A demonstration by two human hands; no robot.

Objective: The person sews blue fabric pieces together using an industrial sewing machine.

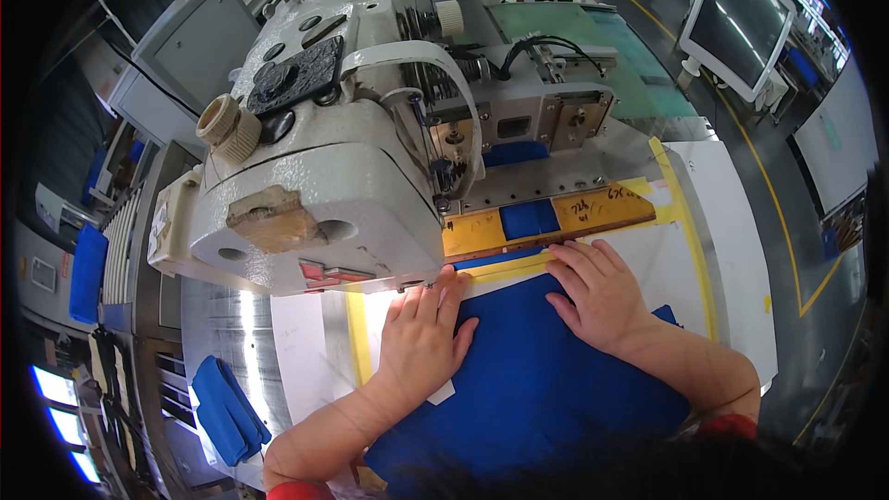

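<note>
My left hand [419, 338] lies with fingers stretched forward and thumb apart on the work beneath the white sewing machine head [310, 194], its fingertips at the lower edge of the head. My right hand [597, 301] rests open, fingertips at the dark front edge of a yellowish template [602, 210] with handwritten marks. A large blue fabric piece [532, 370] lies under and between my hands, over white sheets with yellow tape [694, 259]. A small blue piece [530, 218] shows in the template's opening. A metal clamp plate [546, 182] sits just behind the template.
Folded blue pieces [227, 407] lie on the metal table [245, 315] at left. A blue tray [88, 273] stands beyond it. A monitor [736, 23] is at upper right. The floor [759, 204] with yellow lines runs along the right, and a grey cabinet [199, 65] stands behind the machine.
</note>
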